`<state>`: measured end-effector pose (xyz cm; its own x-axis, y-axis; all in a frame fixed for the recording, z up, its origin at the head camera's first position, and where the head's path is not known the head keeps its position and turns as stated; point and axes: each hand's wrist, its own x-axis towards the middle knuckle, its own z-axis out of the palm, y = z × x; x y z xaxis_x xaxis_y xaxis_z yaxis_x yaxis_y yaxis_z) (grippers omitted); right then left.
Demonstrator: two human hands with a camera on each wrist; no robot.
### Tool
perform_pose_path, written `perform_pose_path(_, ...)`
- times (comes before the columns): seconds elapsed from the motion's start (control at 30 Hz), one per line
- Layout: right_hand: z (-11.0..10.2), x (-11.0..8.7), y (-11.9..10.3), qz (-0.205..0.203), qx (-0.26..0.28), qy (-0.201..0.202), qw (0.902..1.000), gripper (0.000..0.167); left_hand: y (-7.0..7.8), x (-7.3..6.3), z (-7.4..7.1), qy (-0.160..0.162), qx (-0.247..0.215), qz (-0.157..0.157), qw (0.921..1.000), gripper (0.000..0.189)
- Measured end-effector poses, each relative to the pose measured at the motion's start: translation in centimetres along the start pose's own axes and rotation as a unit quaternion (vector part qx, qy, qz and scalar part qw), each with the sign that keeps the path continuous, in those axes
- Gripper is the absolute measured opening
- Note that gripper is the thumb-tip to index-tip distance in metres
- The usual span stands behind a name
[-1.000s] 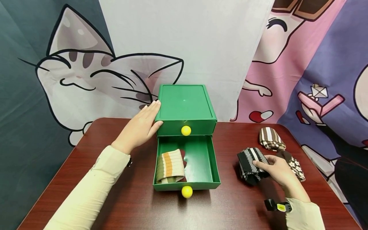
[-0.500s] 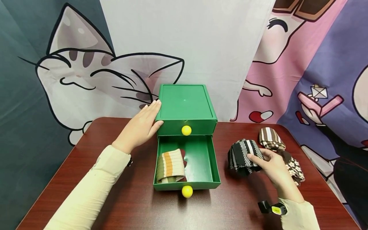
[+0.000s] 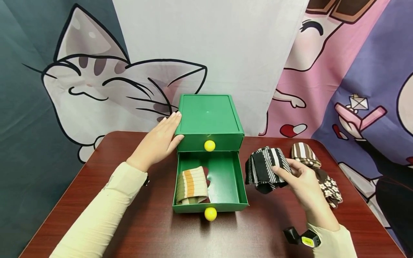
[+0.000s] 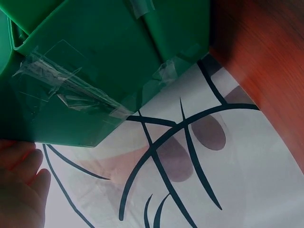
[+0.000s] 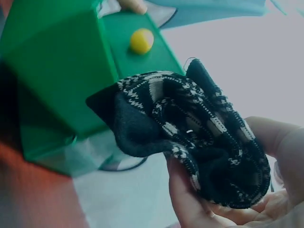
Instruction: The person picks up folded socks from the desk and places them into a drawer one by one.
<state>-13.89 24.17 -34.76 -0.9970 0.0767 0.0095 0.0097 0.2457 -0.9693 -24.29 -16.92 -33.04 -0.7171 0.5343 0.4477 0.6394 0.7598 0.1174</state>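
Observation:
My left hand (image 3: 157,142) rests with straight fingers against the upper left edge of a green drawer box (image 3: 208,114). The box's lower drawer (image 3: 226,179) is pulled out, and a cream rolled sock with orange stripes (image 3: 192,184) lies in its left side. In my right hand (image 3: 304,184) a rolled black-and-white sock (image 3: 267,168) is pinched between thumb and fingers, above the table just right of the drawer. The right wrist view shows the roll's folded end (image 5: 190,137) close up. The left wrist view shows the box's taped side (image 4: 95,71).
Right of my right hand lie a brown striped rolled sock (image 3: 304,154) and a brown flower-patterned one (image 3: 330,190), partly hidden. Yellow ball knobs (image 3: 209,146) stick out from both drawer fronts. Behind the reddish-brown table (image 3: 142,222) hangs a cartoon-printed cloth (image 3: 238,46).
My right hand has lifted the black-and-white sock and carried it left, closer to the open drawer. The left hand has stayed in place on the box.

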Motion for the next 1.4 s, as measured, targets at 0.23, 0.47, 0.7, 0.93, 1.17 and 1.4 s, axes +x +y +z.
perform_pose_path(0.23, 1.6, -0.9, -2.0, -0.038, 0.067, -0.016, 0.9969, 0.020, 0.1, 0.0, -0.1, 0.001, -0.002, 0.001, 1.0000, 0.065)
perform_pose_path(0.47, 3.3, -1.1, -3.2, -0.048, 0.011, -0.009, 0.9987, 0.031, 0.1, 0.1, -0.2, -0.004, -0.001, -0.002, 1.0000, 0.065)
perform_pose_path(0.7, 5.3, -1.2, -4.1, -0.066, -0.067, 0.026, 0.9952, 0.040, 0.2, 0.1, -0.2, -0.014, -0.003, -0.013, 0.9998, 0.065)
perform_pose_path(0.93, 7.9, -1.2, -4.4, -0.157, -0.213, 0.064, 0.9623, 0.036, 0.2, 0.1, -0.3, -0.017, -0.001, -0.014, 0.9998, 0.066)
perform_pose_path(1.17, 10.9, -1.3, -4.1, -0.184, -0.310, 0.038, 0.9322, 0.038, 0.3, 0.1, -0.3, -0.019, -0.004, -0.015, 0.9997, 0.066)
perform_pose_path(1.4, 13.0, -0.9, -3.6, -0.194, -0.358, 0.001, 0.9134, 0.042, 0.3, 0.0, -0.2, -0.014, -0.005, -0.012, 0.9998, 0.066)
